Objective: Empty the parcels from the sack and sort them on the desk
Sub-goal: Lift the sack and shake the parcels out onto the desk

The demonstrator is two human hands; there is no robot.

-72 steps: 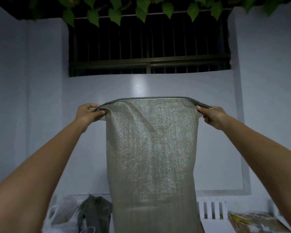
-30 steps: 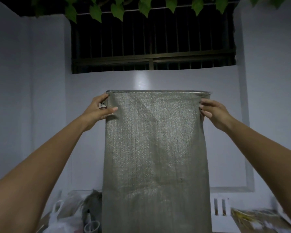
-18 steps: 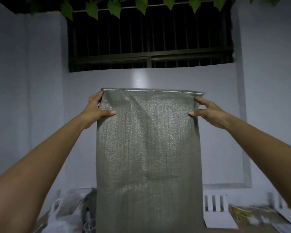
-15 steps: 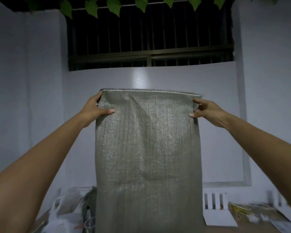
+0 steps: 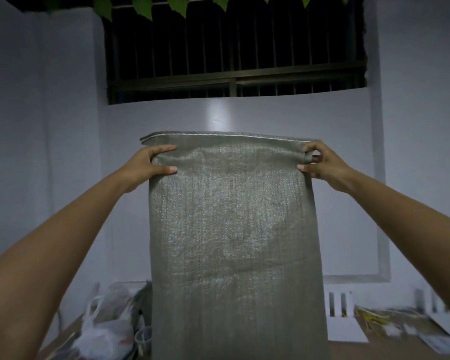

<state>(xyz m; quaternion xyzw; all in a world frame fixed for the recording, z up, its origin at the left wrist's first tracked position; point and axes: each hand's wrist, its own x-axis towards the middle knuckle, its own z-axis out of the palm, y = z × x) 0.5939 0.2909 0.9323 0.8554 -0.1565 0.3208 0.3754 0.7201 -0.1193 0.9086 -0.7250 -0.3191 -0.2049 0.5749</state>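
The person is holding a grey sack (image 5: 231, 229) up high in front of a white wall (image 5: 63, 152). The left hand (image 5: 148, 165) is pinching the sack's top left corner, with the fingers (image 5: 164, 149) clamped on the cloth. The right hand (image 5: 322, 165) is pinching the top right corner, fingers clamped on the cloth too. The sack is hanging flat and straight down, and its bottom is going out of view. Low on the left, a white plastic bag (image 5: 102, 331) is sitting on the counter (image 5: 63, 344). Low on the right, some blurry papers (image 5: 400, 326) are lying there. Far up, green leaves (image 5: 143, 6) are hanging over a dark barred window (image 5: 234, 48).
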